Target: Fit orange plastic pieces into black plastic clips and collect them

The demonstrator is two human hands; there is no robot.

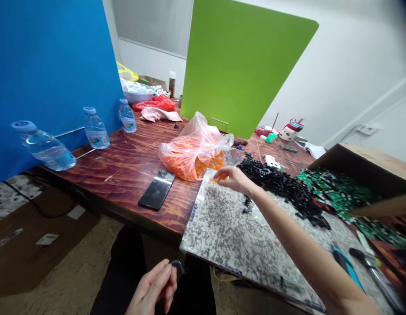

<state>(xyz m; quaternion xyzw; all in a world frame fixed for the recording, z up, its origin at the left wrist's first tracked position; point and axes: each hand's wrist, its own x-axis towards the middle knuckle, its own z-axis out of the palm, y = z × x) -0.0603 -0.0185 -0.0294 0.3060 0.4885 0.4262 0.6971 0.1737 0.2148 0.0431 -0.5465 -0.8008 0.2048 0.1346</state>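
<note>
My left hand [153, 286] is low in front of the table, over my lap. Its fingertips are closed on a small black curved plastic part [178, 267], blurred at its edges. Stretched across the speckled board [219, 223], my right hand [234, 179] pinches a small orange plastic piece [223, 176]; the fingers partly cover it. Just beyond that hand lies a clear plastic bag [198, 127] full of orange pieces [208, 165]. A heap of black plastic parts [275, 179] spreads over the board to the right of the hand.
A black phone [157, 190] lies left of the board. Several water bottles [96, 129] stand by a blue panel [52, 78]; a green panel [239, 61] rises behind. At right are a cardboard box [380, 175], green circuit boards [341, 192] and a blue-handled cutter [347, 267].
</note>
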